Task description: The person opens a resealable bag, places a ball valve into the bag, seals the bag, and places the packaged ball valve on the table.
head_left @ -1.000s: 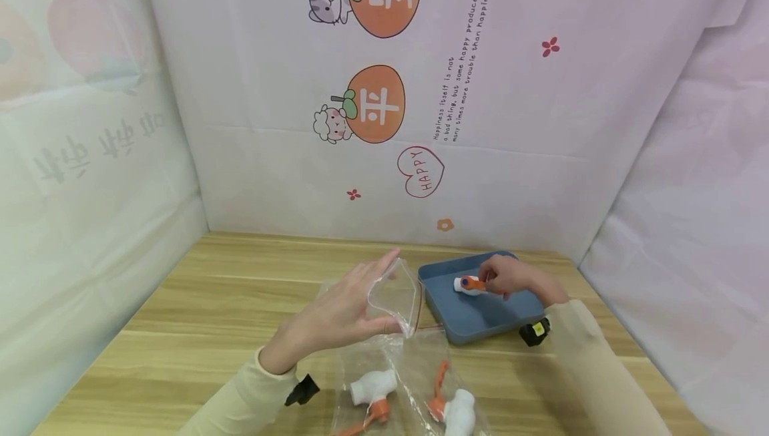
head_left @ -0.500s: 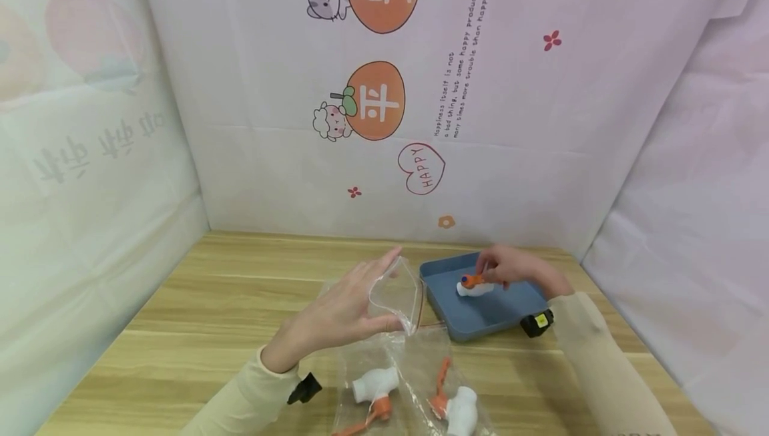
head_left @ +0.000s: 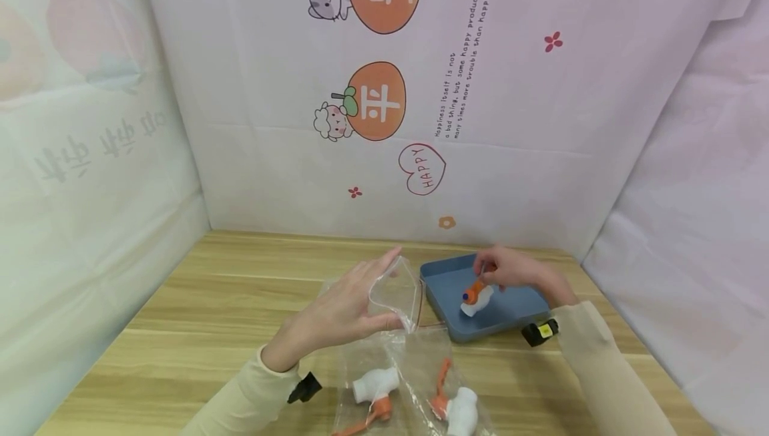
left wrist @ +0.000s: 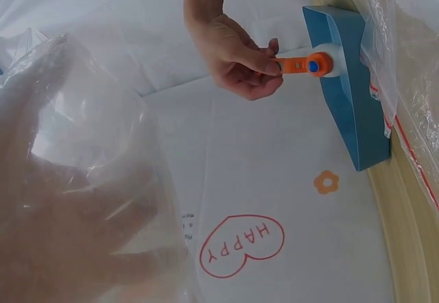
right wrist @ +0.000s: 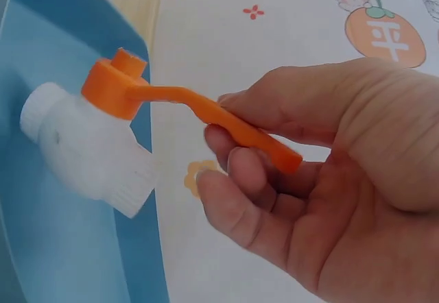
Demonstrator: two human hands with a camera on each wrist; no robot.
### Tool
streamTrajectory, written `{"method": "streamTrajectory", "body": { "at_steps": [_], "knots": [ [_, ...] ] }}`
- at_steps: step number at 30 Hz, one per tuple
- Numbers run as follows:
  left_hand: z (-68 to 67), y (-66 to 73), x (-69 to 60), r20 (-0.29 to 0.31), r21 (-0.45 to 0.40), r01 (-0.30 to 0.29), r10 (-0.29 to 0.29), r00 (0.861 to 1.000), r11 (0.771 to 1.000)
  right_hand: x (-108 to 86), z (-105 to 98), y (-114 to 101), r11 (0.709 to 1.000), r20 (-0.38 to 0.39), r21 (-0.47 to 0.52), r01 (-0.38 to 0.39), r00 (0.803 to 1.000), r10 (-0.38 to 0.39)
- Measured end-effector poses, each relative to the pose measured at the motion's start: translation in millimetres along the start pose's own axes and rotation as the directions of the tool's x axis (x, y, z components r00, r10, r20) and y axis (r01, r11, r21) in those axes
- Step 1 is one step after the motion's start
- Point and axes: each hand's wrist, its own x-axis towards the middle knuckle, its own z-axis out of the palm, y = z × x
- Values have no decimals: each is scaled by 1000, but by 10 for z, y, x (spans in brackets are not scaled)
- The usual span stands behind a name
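Note:
A white plastic ball valve (right wrist: 89, 145) with an orange lever handle tilts in the blue tray (head_left: 441, 289), its lever end raised. My right hand (head_left: 510, 269) pinches the lever between thumb and fingers. Whether the valve touches the tray floor is hard to tell. To the tray's left, my left hand (head_left: 333, 309) holds a clear zip bag (head_left: 396, 296), thumb and fingers spread wide at its mouth, which gapes toward the tray. In the left wrist view, the bag's plastic (left wrist: 130, 159) covers much of that hand.
Nearer me on the wooden table (head_left: 180, 329) lie two clear bags, one with a bagged ball valve (head_left: 377, 386) and the other with a second bagged valve (head_left: 461, 412). White printed cloth (head_left: 288, 175) closes off the back and both sides.
My right hand has raised the lever end, and the valve has swung from lying sideways to pointing down toward me. My left hand and the bag stay in place.

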Motion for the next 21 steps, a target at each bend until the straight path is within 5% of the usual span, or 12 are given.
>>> {"method": "streamTrajectory", "body": {
  "at_steps": [10, 18, 21],
  "knots": [
    [-17, 5, 2, 4, 1, 9, -9, 1000, 1000, -68, 92, -1, 967, -166, 236, 99, 984, -60],
    [-19, 2, -1, -2, -3, 7, -7, 1000, 1000, -105, 49, -69, 886, -319, 431, 173, 947, -30],
    [-16, -3, -1, -5, -1, 5, -5, 1000, 1000, -121, 21, -113, 825, -385, 515, 232, 923, -20]
  ]
}}
